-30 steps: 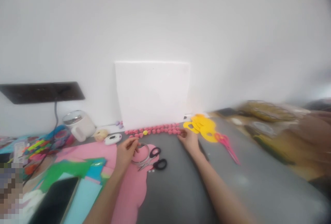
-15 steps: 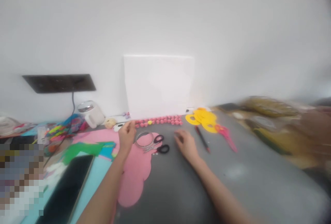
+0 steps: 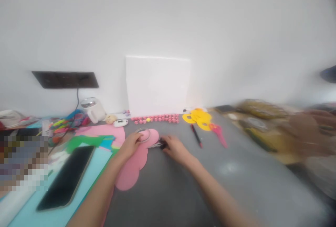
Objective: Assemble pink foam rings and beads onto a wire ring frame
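Observation:
My left hand [image 3: 130, 146] has its fingers closed at the left edge of a thin silver metal ring [image 3: 149, 136], which lies over a pink scalloped cutout [image 3: 129, 174]. My right hand [image 3: 175, 149] is closed around the black handles of a pair of scissors [image 3: 154, 146]. The scissor blades point left, towards the cutout, and the fingers hide most of the handles. Beyond both hands, rows of small pink beads [image 3: 165, 118] with one yellow bead run along the foot of a white board [image 3: 159, 85].
Yellow ring cutouts [image 3: 196, 116], a dark pencil [image 3: 196, 136] and pink scissors [image 3: 219, 136] lie to the right. At left, a phone [image 3: 67, 178] rests on light-blue sheets [image 3: 91, 171]. A white mug-like container [image 3: 93, 110] stands near the wall socket [image 3: 65, 80].
My left hand has come down onto the metal ring. My right hand has moved left and taken hold of the scissors' handles. The camera view has shifted slightly.

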`<action>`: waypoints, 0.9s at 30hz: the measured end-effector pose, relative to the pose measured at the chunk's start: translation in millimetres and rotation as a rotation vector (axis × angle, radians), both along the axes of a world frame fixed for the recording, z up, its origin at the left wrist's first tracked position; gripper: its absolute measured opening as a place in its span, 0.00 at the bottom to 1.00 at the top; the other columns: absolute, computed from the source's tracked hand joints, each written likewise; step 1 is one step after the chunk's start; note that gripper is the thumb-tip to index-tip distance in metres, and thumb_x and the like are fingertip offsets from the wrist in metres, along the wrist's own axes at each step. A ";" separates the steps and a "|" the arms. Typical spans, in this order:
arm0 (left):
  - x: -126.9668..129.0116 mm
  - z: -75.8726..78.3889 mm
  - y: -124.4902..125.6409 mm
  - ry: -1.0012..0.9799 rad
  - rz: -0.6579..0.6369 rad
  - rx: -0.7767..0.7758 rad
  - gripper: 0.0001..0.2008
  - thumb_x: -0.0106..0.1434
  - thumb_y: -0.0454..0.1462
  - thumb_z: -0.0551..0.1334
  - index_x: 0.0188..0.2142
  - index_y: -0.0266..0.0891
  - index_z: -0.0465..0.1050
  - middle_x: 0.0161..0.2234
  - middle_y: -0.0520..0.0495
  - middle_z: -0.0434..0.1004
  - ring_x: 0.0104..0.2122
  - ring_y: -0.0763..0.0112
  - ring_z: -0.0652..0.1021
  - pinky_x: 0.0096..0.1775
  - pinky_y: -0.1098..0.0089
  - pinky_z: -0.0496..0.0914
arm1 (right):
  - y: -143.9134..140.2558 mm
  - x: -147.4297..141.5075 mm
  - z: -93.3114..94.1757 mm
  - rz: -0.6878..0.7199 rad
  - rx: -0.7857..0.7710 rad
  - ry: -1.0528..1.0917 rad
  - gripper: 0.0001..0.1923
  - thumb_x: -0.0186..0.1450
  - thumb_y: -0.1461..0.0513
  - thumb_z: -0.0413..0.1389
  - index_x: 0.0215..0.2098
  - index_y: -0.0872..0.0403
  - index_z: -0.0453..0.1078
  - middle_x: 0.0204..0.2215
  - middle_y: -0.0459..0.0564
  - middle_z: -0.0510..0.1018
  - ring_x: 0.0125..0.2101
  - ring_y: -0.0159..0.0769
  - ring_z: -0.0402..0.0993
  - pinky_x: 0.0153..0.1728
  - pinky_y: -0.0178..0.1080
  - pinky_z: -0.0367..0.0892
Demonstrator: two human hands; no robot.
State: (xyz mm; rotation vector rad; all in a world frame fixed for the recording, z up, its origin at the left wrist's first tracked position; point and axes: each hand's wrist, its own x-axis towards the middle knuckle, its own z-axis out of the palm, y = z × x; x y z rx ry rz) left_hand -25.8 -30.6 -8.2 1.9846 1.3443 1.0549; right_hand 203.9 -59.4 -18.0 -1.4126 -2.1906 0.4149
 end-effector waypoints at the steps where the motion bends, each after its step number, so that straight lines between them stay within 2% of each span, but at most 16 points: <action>1: -1.1 -0.3 -0.6 0.003 0.000 0.009 0.07 0.49 0.32 0.57 0.24 0.42 0.74 0.27 0.46 0.74 0.30 0.61 0.73 0.36 0.65 0.64 | -4.2 10.1 1.8 -0.001 -0.048 -0.018 0.24 0.55 0.71 0.54 0.50 0.54 0.64 0.41 0.55 0.72 0.42 0.42 0.69 0.43 0.41 0.64; 5: -10.6 -0.8 0.3 0.125 0.023 0.083 0.10 0.55 0.33 0.52 0.30 0.42 0.72 0.30 0.47 0.73 0.32 0.64 0.73 0.36 0.66 0.65 | -16.4 45.2 11.1 -0.023 -0.100 -0.072 0.26 0.54 0.75 0.49 0.50 0.56 0.65 0.43 0.56 0.70 0.44 0.38 0.69 0.46 0.38 0.63; 7: -16.7 -1.3 2.9 0.168 0.087 0.122 0.08 0.57 0.34 0.52 0.31 0.41 0.69 0.31 0.48 0.72 0.31 0.66 0.73 0.35 0.67 0.65 | -21.9 40.9 14.6 -0.065 -0.080 -0.076 0.24 0.54 0.76 0.47 0.47 0.59 0.67 0.45 0.59 0.69 0.46 0.42 0.68 0.48 0.42 0.62; 8: -19.2 -1.7 4.4 0.178 0.114 0.131 0.06 0.57 0.35 0.52 0.32 0.41 0.67 0.31 0.49 0.72 0.31 0.66 0.73 0.35 0.67 0.66 | -25.5 30.2 15.0 -0.083 -0.065 -0.074 0.21 0.55 0.75 0.48 0.46 0.60 0.68 0.47 0.62 0.68 0.47 0.44 0.67 0.50 0.45 0.61; 10: -22.6 -2.7 7.0 0.177 0.154 0.130 0.04 0.58 0.37 0.53 0.32 0.41 0.64 0.31 0.49 0.72 0.31 0.66 0.74 0.35 0.67 0.67 | -34.9 -6.1 11.7 -0.068 -0.036 -0.055 0.17 0.60 0.68 0.52 0.48 0.57 0.68 0.49 0.60 0.67 0.50 0.44 0.65 0.51 0.44 0.60; 11: -23.4 -3.1 7.7 0.169 0.166 0.119 0.04 0.59 0.38 0.52 0.33 0.42 0.63 0.31 0.49 0.73 0.31 0.66 0.75 0.36 0.67 0.67 | -40.2 -29.1 7.6 -0.026 -0.012 -0.042 0.19 0.60 0.64 0.54 0.50 0.53 0.66 0.52 0.56 0.66 0.53 0.44 0.62 0.53 0.44 0.59; 12: -24.0 -3.3 8.1 0.157 0.175 0.105 0.05 0.59 0.39 0.52 0.33 0.42 0.62 0.31 0.49 0.73 0.32 0.65 0.75 0.36 0.66 0.68 | -45.2 -52.8 2.1 0.048 0.049 -0.039 0.20 0.59 0.59 0.57 0.50 0.51 0.66 0.53 0.55 0.66 0.55 0.47 0.59 0.54 0.49 0.58; 14: -25.4 -3.3 7.8 0.129 0.188 0.070 0.07 0.60 0.41 0.51 0.35 0.42 0.61 0.31 0.49 0.75 0.33 0.64 0.76 0.36 0.65 0.69 | -52.0 -95.0 -11.3 0.236 0.150 -0.081 0.21 0.59 0.51 0.56 0.50 0.46 0.65 0.56 0.52 0.64 0.59 0.55 0.49 0.54 0.63 0.49; 15: -26.8 -3.1 7.5 0.116 0.199 0.061 0.08 0.60 0.42 0.51 0.36 0.42 0.61 0.31 0.48 0.75 0.34 0.63 0.77 0.37 0.64 0.69 | -53.0 -110.5 -17.6 0.310 0.176 -0.100 0.22 0.60 0.49 0.53 0.51 0.44 0.64 0.57 0.50 0.63 0.61 0.56 0.45 0.54 0.66 0.45; 17: -31.7 -2.7 6.8 0.117 0.222 0.082 0.09 0.58 0.42 0.52 0.37 0.41 0.62 0.33 0.47 0.77 0.36 0.62 0.77 0.39 0.63 0.69 | -48.9 -127.1 -26.3 0.338 0.168 -0.116 0.21 0.61 0.49 0.52 0.51 0.43 0.65 0.58 0.50 0.62 0.62 0.58 0.41 0.54 0.69 0.40; 19: -38.4 -3.2 6.1 0.157 0.223 0.138 0.10 0.57 0.42 0.54 0.36 0.41 0.66 0.35 0.45 0.77 0.36 0.62 0.77 0.40 0.63 0.69 | -37.9 -125.8 -27.9 0.255 0.124 -0.119 0.21 0.61 0.52 0.54 0.52 0.45 0.64 0.60 0.55 0.58 0.61 0.61 0.41 0.53 0.70 0.38; 21: -44.0 -5.5 4.7 0.210 0.200 0.180 0.10 0.57 0.43 0.53 0.34 0.41 0.69 0.34 0.45 0.78 0.35 0.62 0.77 0.39 0.64 0.69 | -22.4 -112.7 -24.0 0.173 0.077 -0.117 0.23 0.59 0.55 0.56 0.52 0.48 0.64 0.60 0.59 0.56 0.61 0.64 0.41 0.51 0.72 0.37; 23: -45.5 -10.4 2.3 0.245 0.212 0.189 0.12 0.59 0.43 0.52 0.31 0.41 0.70 0.31 0.46 0.78 0.32 0.63 0.77 0.36 0.65 0.70 | -5.0 -94.7 -18.7 0.101 0.061 -0.086 0.21 0.59 0.56 0.56 0.50 0.50 0.66 0.60 0.60 0.55 0.61 0.63 0.41 0.50 0.72 0.39; 25: -41.7 -17.2 0.0 0.268 0.245 0.188 0.12 0.60 0.40 0.51 0.31 0.40 0.71 0.30 0.45 0.77 0.31 0.63 0.76 0.35 0.64 0.70 | 12.7 -77.3 -15.5 -0.043 0.054 0.009 0.21 0.60 0.56 0.55 0.50 0.51 0.65 0.58 0.58 0.59 0.60 0.55 0.47 0.54 0.63 0.46; 27: -33.5 -25.0 -0.9 0.253 0.256 0.197 0.12 0.59 0.37 0.51 0.37 0.39 0.70 0.35 0.44 0.78 0.36 0.62 0.77 0.38 0.63 0.70 | 29.3 -64.2 -15.1 -0.215 0.032 0.102 0.18 0.63 0.58 0.50 0.51 0.54 0.64 0.55 0.60 0.63 0.57 0.47 0.55 0.53 0.53 0.53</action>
